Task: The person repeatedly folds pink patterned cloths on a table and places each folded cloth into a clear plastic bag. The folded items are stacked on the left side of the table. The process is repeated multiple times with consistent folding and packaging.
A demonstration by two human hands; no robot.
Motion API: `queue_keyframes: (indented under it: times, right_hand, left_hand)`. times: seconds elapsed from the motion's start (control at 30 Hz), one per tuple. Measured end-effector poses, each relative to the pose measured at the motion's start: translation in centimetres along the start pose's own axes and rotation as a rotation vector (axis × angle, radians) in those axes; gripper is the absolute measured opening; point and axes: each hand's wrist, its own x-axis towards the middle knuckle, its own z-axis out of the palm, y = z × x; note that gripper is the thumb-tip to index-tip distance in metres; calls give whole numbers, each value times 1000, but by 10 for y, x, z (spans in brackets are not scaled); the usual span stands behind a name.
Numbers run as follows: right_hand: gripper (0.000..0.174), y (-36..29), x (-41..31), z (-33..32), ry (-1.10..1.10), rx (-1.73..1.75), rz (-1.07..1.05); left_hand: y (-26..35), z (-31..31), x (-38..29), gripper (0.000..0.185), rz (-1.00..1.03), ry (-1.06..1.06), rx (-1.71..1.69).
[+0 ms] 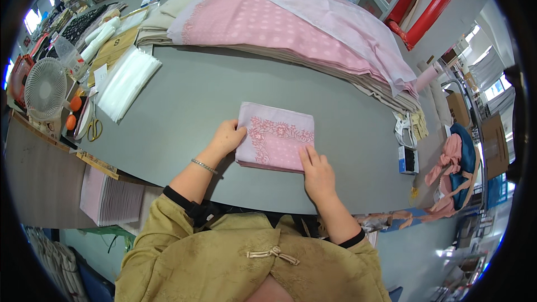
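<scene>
A folded pink cloth with a red floral border and pale dots (279,138) lies on the grey tabletop (188,92) in front of me. My left hand (228,136) grips its left edge, thumb on top and the fingers partly hidden. My right hand (319,172) rests on its lower right corner with the fingertips spread on the fabric; whether the thumb is under the edge cannot be seen. Beyond it, a large pile of pink dotted fabric (260,21) lies over beige cloth layers (151,33).
At left are clear plastic bags (128,82), yellow-handled scissors (95,129), a white fan (45,88) and a plastic bottle (71,56). A small blue-and-white box (407,160) sits near the right edge. Folded pink cloths (111,197) are stacked below the table's left edge.
</scene>
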Motion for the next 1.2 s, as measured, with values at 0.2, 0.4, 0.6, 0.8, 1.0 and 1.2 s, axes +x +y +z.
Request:
queue_keyframes:
  times: [0.2, 0.4, 0.6, 0.8, 1.0, 1.2]
  right_hand:
    - [54, 5, -1, 7, -119, 48, -31]
    - [50, 46, 18, -28, -288, 38, -36]
    - [42, 39, 56, -25, 14, 250, 357]
    - [41, 24, 81, 39, 15, 181, 194]
    - [81, -39, 51, 7, -225, 171, 85]
    - [81, -35, 39, -7, -295, 21, 55]
  left_hand:
    - [28, -14, -1, 43, 775, 107, 546]
    - [19, 13, -7, 59, 779, -166, 932]
    - [24, 70, -48, 57, 836, 107, 988]
    - [25, 42, -33, 70, 1064, -354, 839]
    - [18, 28, -22, 64, 969, -323, 595]
    - [-5, -24, -1, 45, 987, -197, 450]
